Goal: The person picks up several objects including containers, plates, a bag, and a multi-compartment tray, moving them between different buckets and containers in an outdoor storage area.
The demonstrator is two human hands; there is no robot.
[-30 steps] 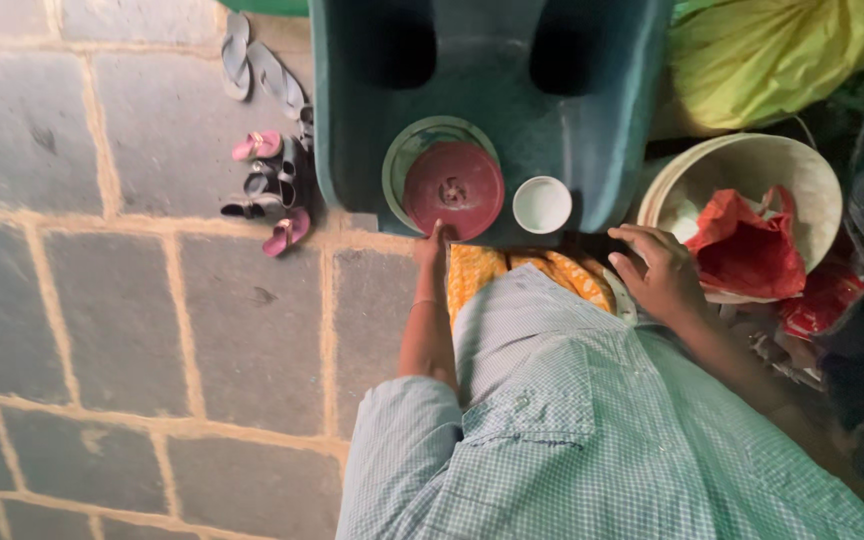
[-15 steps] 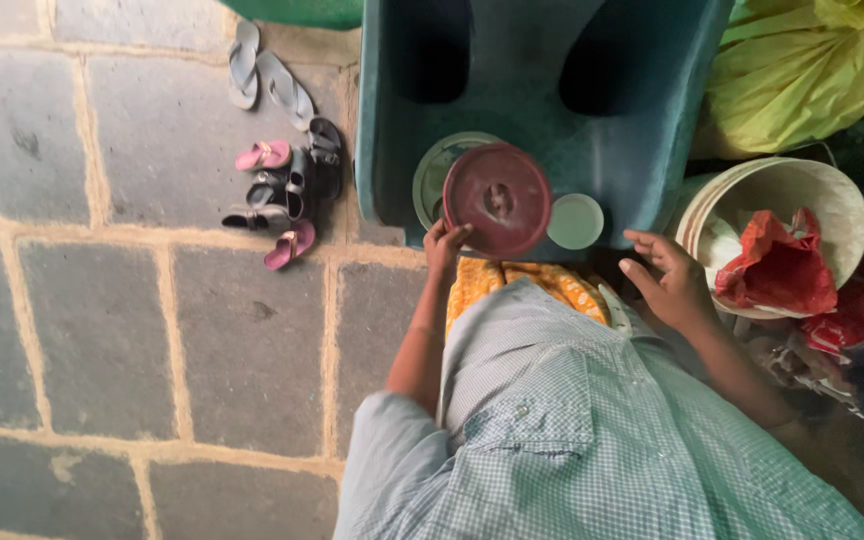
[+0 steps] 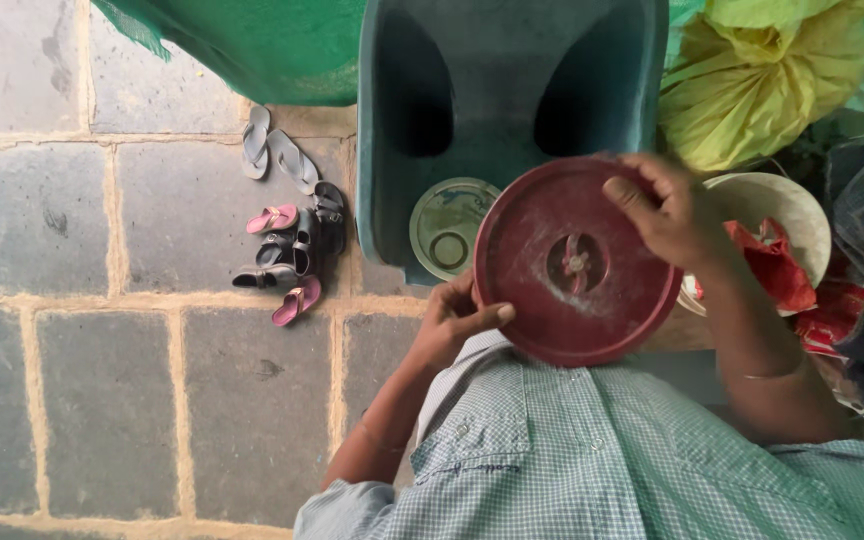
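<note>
I hold a round dark red lid [image 3: 572, 262] with a small central knob, raised close to my chest. My left hand [image 3: 455, 322] grips its lower left rim, thumb on top. My right hand [image 3: 670, 211] clasps its upper right rim with the fingers curled over the edge. Behind the lid, on the seat of a teal plastic chair [image 3: 497, 100], stands a round open container [image 3: 446, 226] with a pale green rim. My checked shirt fills the bottom of the view.
Several small sandals [image 3: 287, 245] lie on the grey stone-slab floor left of the chair. A white basin [image 3: 787, 215] with a red plastic bag [image 3: 777, 262] is at the right, under a yellow-green bag [image 3: 762, 75]. Green cloth [image 3: 252, 45] hangs at the top.
The red lid has come up off the container toward me, and my right hand has moved over and taken its far rim. The small white cup is hidden now.
</note>
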